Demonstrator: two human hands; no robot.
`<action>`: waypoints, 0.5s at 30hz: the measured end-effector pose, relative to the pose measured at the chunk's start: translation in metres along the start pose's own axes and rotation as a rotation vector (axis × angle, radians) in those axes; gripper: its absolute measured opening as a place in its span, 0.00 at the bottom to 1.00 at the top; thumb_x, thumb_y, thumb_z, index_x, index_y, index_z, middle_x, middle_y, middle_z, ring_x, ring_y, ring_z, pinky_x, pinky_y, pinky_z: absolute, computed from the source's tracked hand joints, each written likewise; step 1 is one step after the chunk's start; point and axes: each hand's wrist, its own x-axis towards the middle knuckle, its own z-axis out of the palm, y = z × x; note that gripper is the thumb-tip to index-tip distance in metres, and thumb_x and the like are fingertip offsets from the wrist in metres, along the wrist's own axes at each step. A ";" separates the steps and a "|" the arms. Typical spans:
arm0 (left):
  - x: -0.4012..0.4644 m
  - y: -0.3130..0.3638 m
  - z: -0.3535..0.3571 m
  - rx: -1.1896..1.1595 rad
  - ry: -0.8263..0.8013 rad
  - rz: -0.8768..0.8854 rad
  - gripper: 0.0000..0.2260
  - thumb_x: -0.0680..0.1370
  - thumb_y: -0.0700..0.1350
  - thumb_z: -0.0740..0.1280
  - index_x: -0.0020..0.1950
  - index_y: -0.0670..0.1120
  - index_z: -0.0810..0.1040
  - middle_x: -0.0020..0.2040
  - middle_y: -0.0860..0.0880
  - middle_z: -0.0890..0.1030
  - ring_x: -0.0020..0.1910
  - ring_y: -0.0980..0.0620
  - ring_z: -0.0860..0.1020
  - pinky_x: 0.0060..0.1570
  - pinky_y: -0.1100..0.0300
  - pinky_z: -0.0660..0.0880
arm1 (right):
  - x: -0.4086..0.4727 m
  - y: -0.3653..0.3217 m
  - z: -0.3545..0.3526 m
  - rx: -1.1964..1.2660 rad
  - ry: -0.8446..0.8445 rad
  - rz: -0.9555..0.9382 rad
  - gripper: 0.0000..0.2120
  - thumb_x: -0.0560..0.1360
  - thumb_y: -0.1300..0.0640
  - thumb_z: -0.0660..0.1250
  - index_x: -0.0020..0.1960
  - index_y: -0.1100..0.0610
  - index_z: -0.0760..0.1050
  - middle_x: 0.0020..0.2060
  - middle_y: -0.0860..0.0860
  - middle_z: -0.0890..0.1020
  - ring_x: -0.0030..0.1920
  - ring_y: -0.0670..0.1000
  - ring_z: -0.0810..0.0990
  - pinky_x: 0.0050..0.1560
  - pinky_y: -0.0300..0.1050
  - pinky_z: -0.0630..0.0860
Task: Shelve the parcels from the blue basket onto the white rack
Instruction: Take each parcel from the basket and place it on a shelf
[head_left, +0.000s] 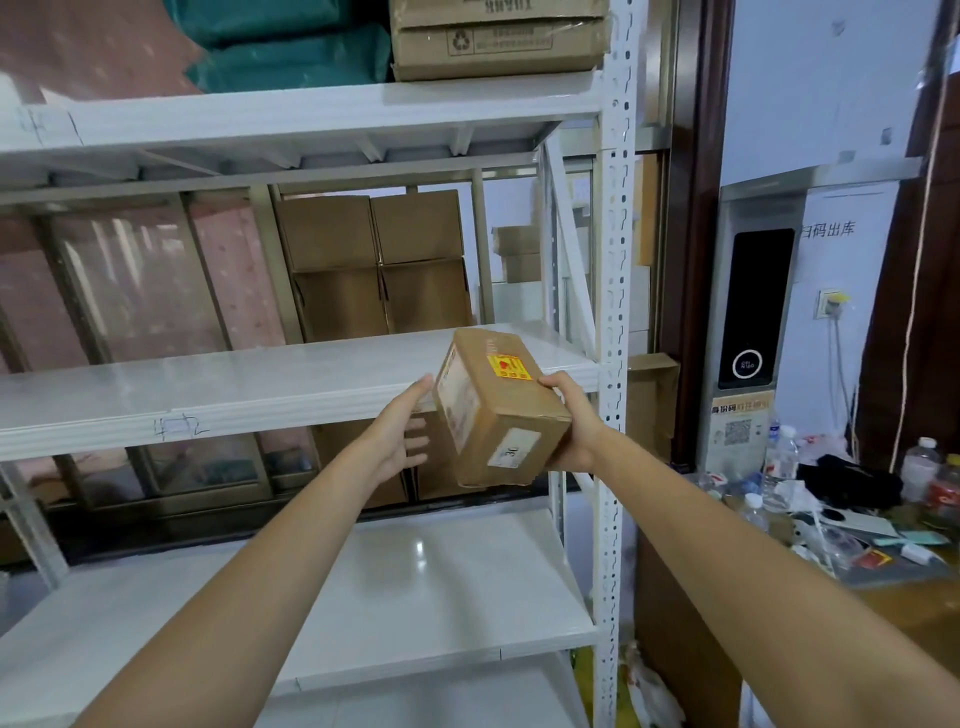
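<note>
I hold a brown cardboard parcel with a yellow-red sticker on top and a white label on its near end. It hangs tilted in the air just in front of the right end of the white rack's middle shelf. My right hand grips its right side and underside. My left hand sits at its left side, thumb on the upper edge, fingers spread beneath. The blue basket is out of view.
The rack's perforated white upright stands right beside the parcel. Its top shelf carries a cardboard box and green bags. A lower shelf lies below. A cluttered table with bottles is at the right.
</note>
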 end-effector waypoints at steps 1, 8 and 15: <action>-0.001 0.000 -0.002 -0.022 -0.011 -0.039 0.45 0.66 0.70 0.68 0.75 0.46 0.62 0.72 0.41 0.68 0.70 0.40 0.67 0.69 0.43 0.66 | -0.001 0.002 -0.004 0.069 -0.028 0.022 0.24 0.66 0.38 0.65 0.54 0.53 0.78 0.49 0.56 0.81 0.50 0.57 0.78 0.53 0.52 0.73; -0.016 -0.005 -0.001 -0.191 -0.226 -0.045 0.25 0.72 0.60 0.69 0.64 0.49 0.76 0.59 0.43 0.82 0.57 0.43 0.81 0.51 0.45 0.78 | -0.003 0.015 -0.005 0.178 -0.242 0.126 0.24 0.67 0.40 0.65 0.57 0.53 0.76 0.53 0.57 0.79 0.52 0.57 0.76 0.58 0.53 0.69; -0.016 -0.002 0.000 -0.276 -0.057 0.093 0.23 0.72 0.58 0.71 0.62 0.48 0.77 0.54 0.45 0.84 0.55 0.45 0.81 0.51 0.48 0.78 | 0.001 0.013 -0.003 -0.002 -0.154 0.171 0.34 0.70 0.32 0.63 0.66 0.55 0.74 0.64 0.60 0.76 0.66 0.63 0.74 0.70 0.62 0.66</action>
